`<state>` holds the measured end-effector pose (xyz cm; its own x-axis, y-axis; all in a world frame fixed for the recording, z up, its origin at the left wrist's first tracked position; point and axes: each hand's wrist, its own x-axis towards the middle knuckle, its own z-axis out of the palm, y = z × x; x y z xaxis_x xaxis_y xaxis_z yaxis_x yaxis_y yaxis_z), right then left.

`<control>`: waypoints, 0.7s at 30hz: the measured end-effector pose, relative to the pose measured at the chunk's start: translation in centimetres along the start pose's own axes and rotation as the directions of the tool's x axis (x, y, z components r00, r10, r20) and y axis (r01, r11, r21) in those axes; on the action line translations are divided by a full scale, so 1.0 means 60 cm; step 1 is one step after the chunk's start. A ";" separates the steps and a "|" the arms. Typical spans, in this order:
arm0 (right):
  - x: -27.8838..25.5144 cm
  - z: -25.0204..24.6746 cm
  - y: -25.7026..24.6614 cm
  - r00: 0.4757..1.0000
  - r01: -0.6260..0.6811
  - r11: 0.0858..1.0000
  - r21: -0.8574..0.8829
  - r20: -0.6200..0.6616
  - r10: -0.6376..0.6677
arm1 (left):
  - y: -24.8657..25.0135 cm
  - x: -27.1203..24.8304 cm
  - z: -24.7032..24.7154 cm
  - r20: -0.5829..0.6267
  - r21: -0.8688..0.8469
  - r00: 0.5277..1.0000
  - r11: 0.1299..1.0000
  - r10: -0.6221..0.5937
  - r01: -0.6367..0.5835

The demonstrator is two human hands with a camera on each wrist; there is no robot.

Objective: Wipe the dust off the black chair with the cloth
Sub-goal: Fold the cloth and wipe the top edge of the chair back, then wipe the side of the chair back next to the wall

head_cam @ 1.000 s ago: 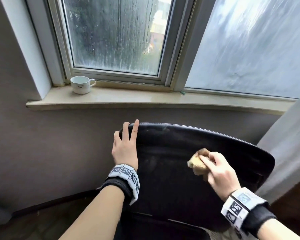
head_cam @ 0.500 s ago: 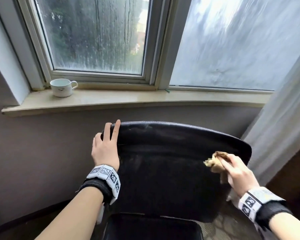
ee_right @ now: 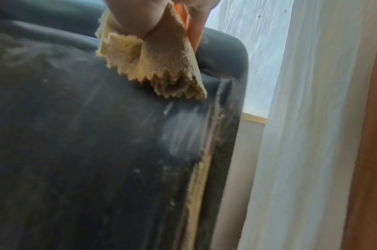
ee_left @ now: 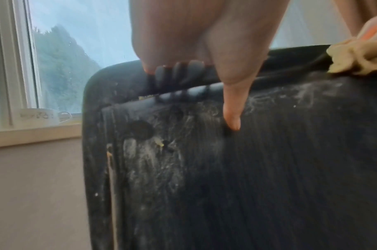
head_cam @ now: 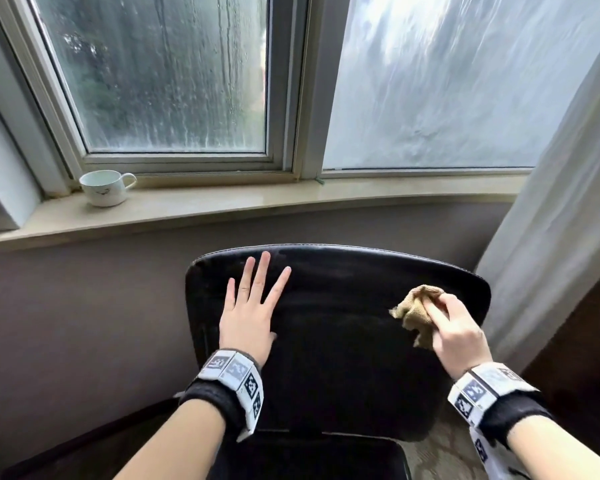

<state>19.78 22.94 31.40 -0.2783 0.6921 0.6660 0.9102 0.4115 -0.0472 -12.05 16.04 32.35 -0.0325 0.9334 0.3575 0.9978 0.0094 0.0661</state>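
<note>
The black chair stands with its back towards me, below the window. My left hand lies flat on the upper left of the backrest, fingers straight and spread. My right hand grips a bunched tan cloth against the backrest's upper right. In the left wrist view the chair back shows pale dust streaks, and the cloth sits at the top right. In the right wrist view the cloth hangs from my fingers over the dusty chair back, near its worn right edge.
A white cup stands at the left on the stone windowsill. A pale curtain hangs close to the chair's right side, with a brown wooden surface beyond it. A grey wall runs behind the chair.
My right hand carried the cloth from the middle of the backrest to its upper right. My left hand slid from the top left edge onto the back's face.
</note>
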 end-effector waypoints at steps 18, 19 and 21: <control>0.059 -0.069 -0.216 0.970 -0.004 0.876 0.483 0.214 -0.113 | -0.018 -0.046 -0.076 0.084 -0.709 0.990 0.705 0.111 -0.019; 0.071 -0.065 -0.253 0.955 0.013 0.837 0.547 0.240 -0.171 | -0.014 -0.053 -0.085 0.075 -0.770 0.990 0.638 0.118 -0.018; 0.089 -0.058 -0.319 0.914 0.052 0.774 0.631 0.283 -0.291 | -0.017 -0.064 -0.091 0.041 -0.856 0.999 0.516 0.036 0.017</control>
<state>1.95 16.69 38.48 -0.6061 0.6803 0.4121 0.4970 0.7284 -0.4716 -13.24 10.45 36.01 0.0055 0.9470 0.3212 0.4644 -0.2868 0.8379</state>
